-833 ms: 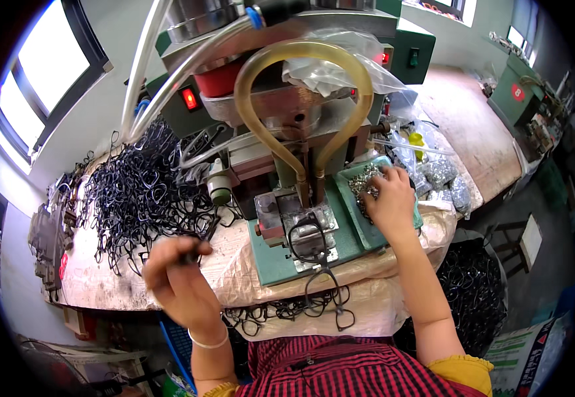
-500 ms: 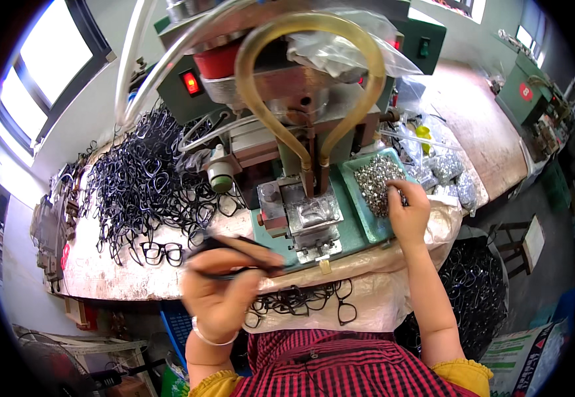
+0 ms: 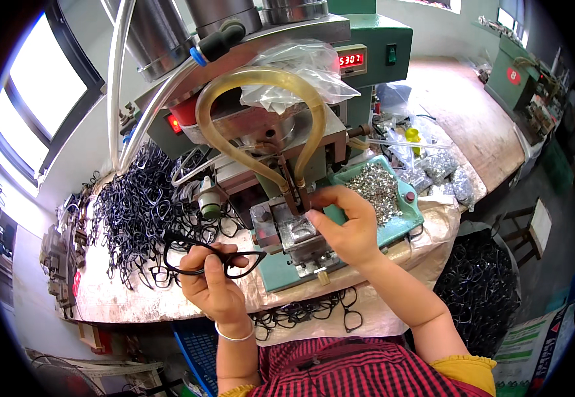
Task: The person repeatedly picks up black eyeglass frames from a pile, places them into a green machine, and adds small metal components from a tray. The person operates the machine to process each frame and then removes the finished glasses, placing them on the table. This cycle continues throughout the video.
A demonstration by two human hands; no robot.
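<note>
My left hand [image 3: 216, 291] holds a black eyeglass frame [image 3: 251, 254] by its middle, in front of the machine and to the left of its metal fixture [image 3: 300, 239]. The frame has no temples that I can see. My right hand [image 3: 353, 231] reaches in to the fixture, thumb and forefinger brought together beside the two upright metal prongs [image 3: 294, 200]. Whatever those fingertips hold is too small or hidden to make out. Right of the fixture, a turquoise tray [image 3: 410, 221] holds a heap of small shiny metal parts [image 3: 373, 188].
A large pile of black eyeglass frames [image 3: 138, 212] covers the left of the table. More frames [image 3: 300, 306] lie on the cloth by my lap. Yellowish hose [image 3: 261, 74] loops over the fixture. Bags of metal parts [image 3: 441, 165] lie beyond the tray; a full sack [image 3: 476, 284] stands at right.
My right hand has moved left from the tray of metal parts to the fixture. The left hand has turned, and the eyeglass frame in it now faces flatter toward me. The view has shifted.
</note>
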